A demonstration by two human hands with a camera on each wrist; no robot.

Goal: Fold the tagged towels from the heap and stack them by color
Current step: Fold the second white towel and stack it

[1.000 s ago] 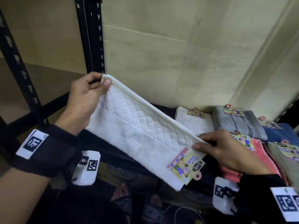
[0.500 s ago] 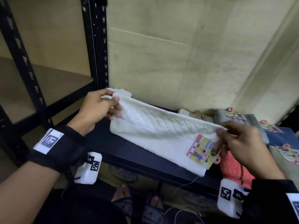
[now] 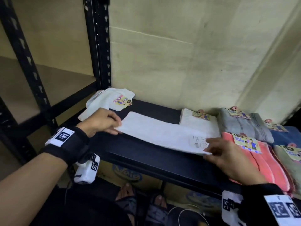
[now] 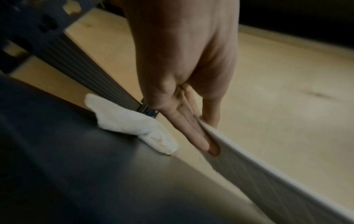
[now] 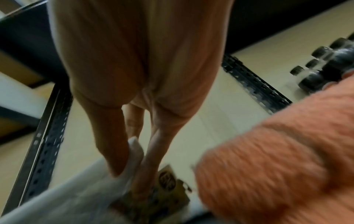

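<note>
On the black metal shelf (image 3: 146, 154) against the wall, the left hand (image 3: 101, 122) and right hand (image 3: 228, 158) each pinch an end of the white towel (image 3: 156, 132), stretched flat just above the shelf; keeping it taut with edges aligned should give a clean fold before it joins the white stack (image 3: 199, 123) beside the salmon-pink towels (image 3: 267, 163).

The left hand (image 4: 184, 63) is pinching the white towel's (image 4: 268, 178) edge above the dark shelf (image 4: 67, 174), another crumpled white towel (image 4: 130, 124) lying beside.

Both forearms reach forward over the black shelf (image 3: 146, 154). The left hand (image 3: 99, 122) pinches between thumb and straight fingers at the shelf's left end, while the right hand (image 3: 228, 158) pinches likewise near its middle.
</note>
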